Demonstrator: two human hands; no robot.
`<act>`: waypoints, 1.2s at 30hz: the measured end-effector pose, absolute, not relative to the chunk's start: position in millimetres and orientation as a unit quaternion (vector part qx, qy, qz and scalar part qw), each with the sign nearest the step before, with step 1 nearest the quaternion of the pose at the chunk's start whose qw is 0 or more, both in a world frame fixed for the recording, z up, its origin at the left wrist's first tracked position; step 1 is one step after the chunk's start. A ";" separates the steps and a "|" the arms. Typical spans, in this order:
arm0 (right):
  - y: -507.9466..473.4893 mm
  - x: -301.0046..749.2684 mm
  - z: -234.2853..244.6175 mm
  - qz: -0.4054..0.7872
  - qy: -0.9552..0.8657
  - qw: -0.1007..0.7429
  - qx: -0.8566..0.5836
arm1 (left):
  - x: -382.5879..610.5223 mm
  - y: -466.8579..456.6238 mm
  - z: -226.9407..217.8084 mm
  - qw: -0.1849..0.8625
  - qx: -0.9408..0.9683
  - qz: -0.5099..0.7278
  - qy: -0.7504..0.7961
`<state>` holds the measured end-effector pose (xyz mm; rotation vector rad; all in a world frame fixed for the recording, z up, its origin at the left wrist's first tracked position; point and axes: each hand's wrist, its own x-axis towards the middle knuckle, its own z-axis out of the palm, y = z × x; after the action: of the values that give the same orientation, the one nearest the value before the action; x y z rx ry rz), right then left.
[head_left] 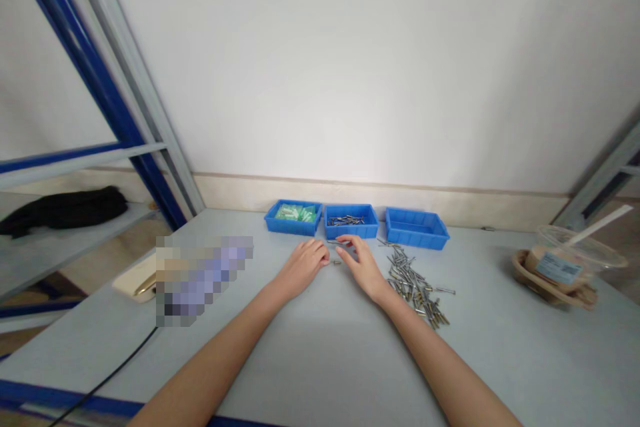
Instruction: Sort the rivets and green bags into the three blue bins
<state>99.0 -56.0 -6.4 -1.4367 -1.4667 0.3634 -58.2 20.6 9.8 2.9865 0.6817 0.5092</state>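
Observation:
My left hand (301,267) rests on the pale grey table top (340,360), its fingers curled and holding nothing I can see. My right hand (363,267) lies beside it with fingers spread and arched. Between the fingertips of the two hands lies a small metal pin (335,262). Another pin (334,241) lies just past my right fingertips, close to the middle bin. To the right of my right hand is a loose heap of metal pins with brass-coloured ends (415,283). Three blue plastic bins stand beyond my hands: one with green items (293,217), one with metal pins (351,221), and a third (417,227).
A clear plastic tub with a label (565,260) sits in a tan holder at the right. A pixelated object (204,280) and a cream tray (135,278) stand at the left. A black cable (110,373) crosses the near-left corner. A blue-and-grey rack (95,87) stands left.

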 end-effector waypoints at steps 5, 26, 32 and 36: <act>-54.3 97.8 -3.9 0.286 -0.534 0.618 -0.501 | -59.1 21.5 9.1 0.013 0.960 0.171 0.222; -66.7 95.3 2.9 0.023 -0.700 0.331 -0.632 | -54.6 21.7 10.0 0.171 0.915 0.263 0.255; -62.2 99.9 -1.0 0.059 -0.703 0.378 -0.599 | -55.2 18.8 12.6 0.205 0.919 0.263 0.209; -61.6 100.4 -1.4 0.091 -0.690 0.410 -0.590 | -55.7 19.0 14.6 0.168 0.921 0.264 0.233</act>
<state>100.4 -61.6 -1.4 -1.4860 -1.7373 0.2286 -55.7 19.0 14.6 2.6199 0.6626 0.7503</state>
